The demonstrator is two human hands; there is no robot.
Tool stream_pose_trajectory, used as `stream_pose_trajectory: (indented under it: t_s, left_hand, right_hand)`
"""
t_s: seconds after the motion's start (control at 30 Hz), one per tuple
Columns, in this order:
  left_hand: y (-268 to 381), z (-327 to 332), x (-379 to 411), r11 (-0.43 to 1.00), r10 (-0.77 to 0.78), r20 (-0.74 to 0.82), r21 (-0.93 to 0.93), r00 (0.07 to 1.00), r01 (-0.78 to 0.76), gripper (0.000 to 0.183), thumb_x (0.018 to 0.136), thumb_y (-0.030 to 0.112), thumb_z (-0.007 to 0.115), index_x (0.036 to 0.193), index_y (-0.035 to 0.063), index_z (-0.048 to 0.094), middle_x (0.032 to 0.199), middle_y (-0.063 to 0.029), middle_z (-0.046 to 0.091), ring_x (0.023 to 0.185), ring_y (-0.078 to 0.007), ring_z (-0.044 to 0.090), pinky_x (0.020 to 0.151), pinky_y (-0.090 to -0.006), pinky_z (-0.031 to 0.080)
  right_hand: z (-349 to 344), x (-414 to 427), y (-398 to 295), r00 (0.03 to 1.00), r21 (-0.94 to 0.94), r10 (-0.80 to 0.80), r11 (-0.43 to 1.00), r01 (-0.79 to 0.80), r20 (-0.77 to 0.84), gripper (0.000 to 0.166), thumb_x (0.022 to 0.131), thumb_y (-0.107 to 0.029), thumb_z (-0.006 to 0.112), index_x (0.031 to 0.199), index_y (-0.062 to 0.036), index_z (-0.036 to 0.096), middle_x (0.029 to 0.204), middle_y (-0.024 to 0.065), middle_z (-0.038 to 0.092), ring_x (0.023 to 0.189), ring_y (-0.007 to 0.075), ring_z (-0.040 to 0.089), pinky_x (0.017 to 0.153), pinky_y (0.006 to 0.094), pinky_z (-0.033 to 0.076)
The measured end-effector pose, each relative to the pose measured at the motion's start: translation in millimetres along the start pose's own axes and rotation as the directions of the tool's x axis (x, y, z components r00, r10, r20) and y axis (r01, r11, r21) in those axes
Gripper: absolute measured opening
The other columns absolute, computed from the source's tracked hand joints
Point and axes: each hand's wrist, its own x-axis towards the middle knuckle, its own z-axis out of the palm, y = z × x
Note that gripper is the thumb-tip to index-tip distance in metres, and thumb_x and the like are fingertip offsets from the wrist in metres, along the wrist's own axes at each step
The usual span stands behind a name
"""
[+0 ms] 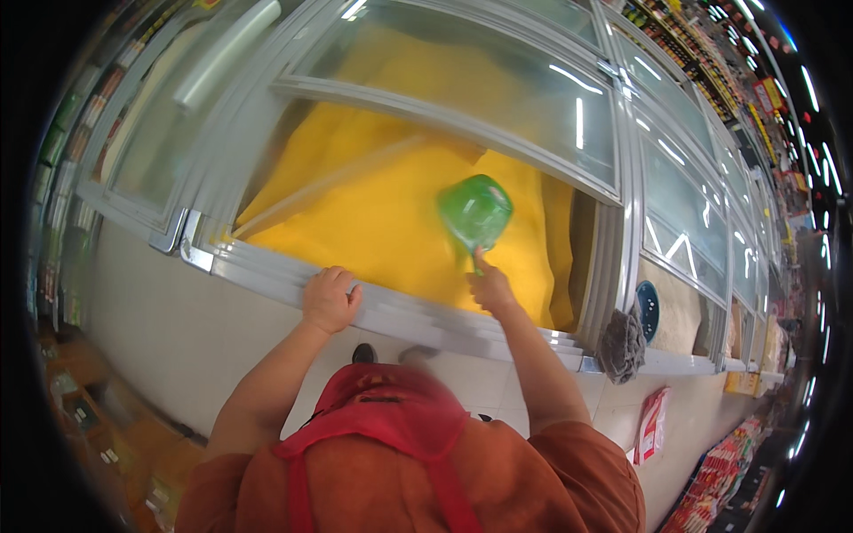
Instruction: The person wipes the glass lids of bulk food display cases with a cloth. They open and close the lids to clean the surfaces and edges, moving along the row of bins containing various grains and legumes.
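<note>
In my right hand is the handle of a green plastic scoop, blurred by motion. The scoop is over a bed of fine yellow grain, whose exact kind I cannot tell. My left hand rests on the metal front rail of the display bin, fingers curled over its edge. A glass lid in a metal frame covers the bin's far part, leaving the near part uncovered. Across the grain on the left runs a pale slanting strip, partly blurred.
A grey cloth hangs at the bin's right corner. Beside it a dark blue perforated bowl sits in the neighbouring bin. A red and white plastic bag is at the lower right. More glass lids continue rightwards.
</note>
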Motion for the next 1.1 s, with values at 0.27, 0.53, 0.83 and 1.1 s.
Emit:
stream_pose_trajectory:
  t_s: [0.27, 0.53, 0.83, 1.1]
  left_hand:
    - [-1.2, 1.4, 5.2, 0.998, 0.064, -0.03, 0.004, 0.998, -0.064, 0.017, 0.074, 0.02, 0.065, 0.084, 0.007, 0.061, 0.087, -0.0083, 0.059, 0.082, -0.0292, 0.057, 0.07, -0.0422, 0.046]
    - [-8.0, 2.7, -3.0, 0.998, 0.036, -0.017, 0.058, 0.999, -0.035, 0.017, 0.075, 0.022, 0.065, 0.082, 0.0065, 0.061, 0.084, -0.0084, 0.059, 0.081, -0.0286, 0.058, 0.068, -0.0413, 0.047]
    - [11.0, 5.3, 11.8, 0.998, 0.053, 0.032, 0.031, 0.998, -0.054, 0.015, 0.074, 0.021, 0.064, 0.079, 0.007, 0.061, 0.08, -0.0104, 0.06, 0.077, -0.032, 0.059, 0.067, -0.0437, 0.047]
    - [-8.6, 2.8, -1.2, 0.999, 0.04, 0.124, 0.029, 0.991, -0.044, 0.012, 0.08, 0.016, 0.058, 0.086, 0.0061, 0.059, 0.083, -0.0134, 0.058, 0.08, -0.0339, 0.056, 0.069, -0.0434, 0.044]
  right_hand:
    - [21.2, -50.3, -121.2, 0.997, -0.01, -0.066, 0.998, 0.066, 0.035, 0.067, 0.088, -0.028, 0.052, 0.147, -0.0137, 0.023, 0.09, 0.0292, 0.062, 0.086, 0.0427, 0.061, 0.08, 0.0465, 0.047]
    - [-31.0, -100.3, -109.9, 0.989, 0.073, 0.136, 0.989, -0.132, -0.059, 0.067, 0.087, -0.025, 0.055, 0.147, -0.0219, 0.025, 0.088, 0.0246, 0.064, 0.081, 0.0362, 0.063, 0.072, 0.0436, 0.048]
    - [-5.5, -72.8, 217.9, 0.943, 0.143, 0.141, 0.985, -0.102, -0.301, 0.034, 0.094, -0.024, 0.05, 0.124, -0.0093, 0.053, 0.079, 0.0102, 0.065, 0.069, 0.0194, 0.06, 0.062, 0.0374, 0.049]
    - [-57.7, -99.0, -31.3, 0.984, -0.137, 0.161, 0.976, -0.171, -0.081, 0.062, 0.087, -0.023, 0.05, 0.145, -0.0217, 0.028, 0.092, 0.0204, 0.066, 0.085, 0.0371, 0.063, 0.075, 0.0471, 0.049]
